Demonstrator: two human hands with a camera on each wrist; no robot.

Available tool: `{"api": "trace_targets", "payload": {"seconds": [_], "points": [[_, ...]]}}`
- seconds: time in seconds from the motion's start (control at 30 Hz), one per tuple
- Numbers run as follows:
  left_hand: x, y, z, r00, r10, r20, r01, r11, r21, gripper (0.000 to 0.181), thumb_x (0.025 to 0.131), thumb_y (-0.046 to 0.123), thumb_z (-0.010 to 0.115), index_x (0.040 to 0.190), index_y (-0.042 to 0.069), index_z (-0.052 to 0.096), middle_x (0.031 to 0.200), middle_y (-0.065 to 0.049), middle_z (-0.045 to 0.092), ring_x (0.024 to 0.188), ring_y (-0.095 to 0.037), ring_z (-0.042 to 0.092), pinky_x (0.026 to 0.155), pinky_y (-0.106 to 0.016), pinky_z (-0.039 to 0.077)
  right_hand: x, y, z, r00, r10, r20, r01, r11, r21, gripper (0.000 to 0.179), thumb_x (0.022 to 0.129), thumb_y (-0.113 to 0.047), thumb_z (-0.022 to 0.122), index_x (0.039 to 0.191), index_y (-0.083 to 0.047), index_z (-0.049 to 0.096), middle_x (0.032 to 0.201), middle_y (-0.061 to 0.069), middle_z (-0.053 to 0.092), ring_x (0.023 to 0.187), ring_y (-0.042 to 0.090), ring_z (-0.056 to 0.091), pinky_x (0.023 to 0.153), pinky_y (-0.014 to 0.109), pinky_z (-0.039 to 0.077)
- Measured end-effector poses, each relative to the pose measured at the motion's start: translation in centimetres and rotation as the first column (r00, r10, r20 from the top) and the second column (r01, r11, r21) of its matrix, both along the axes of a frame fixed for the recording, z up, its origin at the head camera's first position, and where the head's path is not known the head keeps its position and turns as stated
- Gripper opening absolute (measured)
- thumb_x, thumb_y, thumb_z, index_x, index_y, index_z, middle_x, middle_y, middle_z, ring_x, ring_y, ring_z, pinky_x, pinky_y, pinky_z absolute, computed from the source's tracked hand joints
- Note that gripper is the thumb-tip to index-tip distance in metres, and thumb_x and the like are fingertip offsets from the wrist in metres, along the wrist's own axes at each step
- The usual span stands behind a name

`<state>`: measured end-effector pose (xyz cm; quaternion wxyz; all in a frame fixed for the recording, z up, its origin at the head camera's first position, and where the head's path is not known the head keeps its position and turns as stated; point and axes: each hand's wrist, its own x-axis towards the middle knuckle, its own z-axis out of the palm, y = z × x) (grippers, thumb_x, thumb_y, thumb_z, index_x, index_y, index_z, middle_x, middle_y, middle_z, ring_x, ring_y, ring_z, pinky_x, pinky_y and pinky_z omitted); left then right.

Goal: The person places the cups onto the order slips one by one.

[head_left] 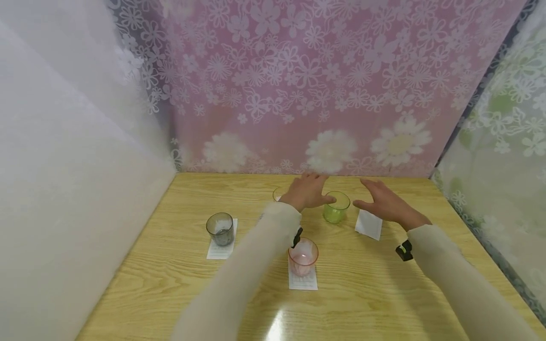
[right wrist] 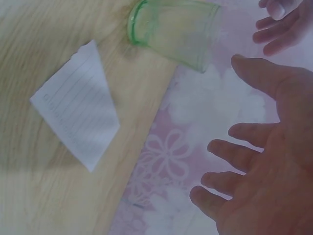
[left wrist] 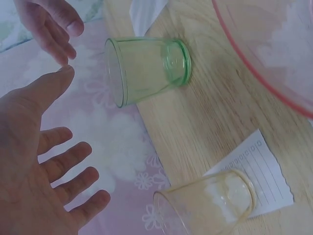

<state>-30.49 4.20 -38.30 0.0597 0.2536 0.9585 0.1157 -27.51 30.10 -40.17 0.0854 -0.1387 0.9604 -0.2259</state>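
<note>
A green glass cup (head_left: pixel 334 214) stands upright on the wooden table between my two hands. My left hand (head_left: pixel 305 192), fingers spread and holding nothing, hovers to its left and hides part of a yellowish glass cup (head_left: pixel 278 193). That yellowish cup (left wrist: pixel 208 203) sits on a lined paper slip (left wrist: pixel 266 171) in the left wrist view. On the other side, my right hand (head_left: pixel 384 201) is held with its fingers apart above a white paper slip (head_left: pixel 368 225). In both wrist views the hands stand clear of the green cup (right wrist: pixel 178 32).
Nearer to me, a pink glass cup (head_left: pixel 303 258) stands on a paper slip (head_left: pixel 304 282), beneath my left forearm. At the left, a grey glass cup (head_left: pixel 221 229) rests on another slip (head_left: pixel 215 252). Flowered cloth (head_left: pixel 264 94) hangs behind the wooden table (head_left: pixel 179 293).
</note>
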Motion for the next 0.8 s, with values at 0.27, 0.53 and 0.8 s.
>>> {"api": "trace_targets", "payload": {"seconds": [0.27,0.53,0.8], "points": [[0.0,1.7,-0.7,1.0,-0.005,0.021,0.006,1.0,-0.027,0.085,0.104,0.063,0.067,0.173,0.024,0.035,0.175,-0.002,0.04,0.164,-0.029,0.034,0.134,-0.052,0.032,0.5,2.5,-1.8,0.999,-0.015,0.037,0.015,1.0,-0.01,0.095,0.11,-0.042,0.066,0.169,0.013,0.015,0.171,0.045,0.015,0.158,0.069,0.004,0.12,0.085,0.018],[0.2,2.5,-1.2,0.999,-0.01,0.03,0.012,0.998,-0.066,0.087,0.102,0.063,0.07,0.172,0.026,0.036,0.174,0.0,0.04,0.163,-0.027,0.034,0.133,-0.05,0.032,0.5,4.8,-4.2,0.996,-0.041,0.076,0.042,0.999,-0.007,0.097,0.109,-0.04,0.068,0.166,0.018,0.015,0.169,0.048,0.016,0.154,0.073,0.005,0.121,0.085,0.016],[0.2,2.5,-1.8,0.999,-0.019,0.031,0.021,0.996,-0.091,0.087,0.1,0.062,0.073,0.171,0.025,0.038,0.173,-0.001,0.042,0.162,-0.029,0.036,0.133,-0.051,0.034,0.7,5.9,-6.2,0.999,-0.01,0.045,0.01,1.0,-0.01,0.093,0.107,-0.034,0.071,0.158,0.028,0.022,0.163,0.052,0.024,0.152,0.071,0.019,0.124,0.081,0.017]]}}
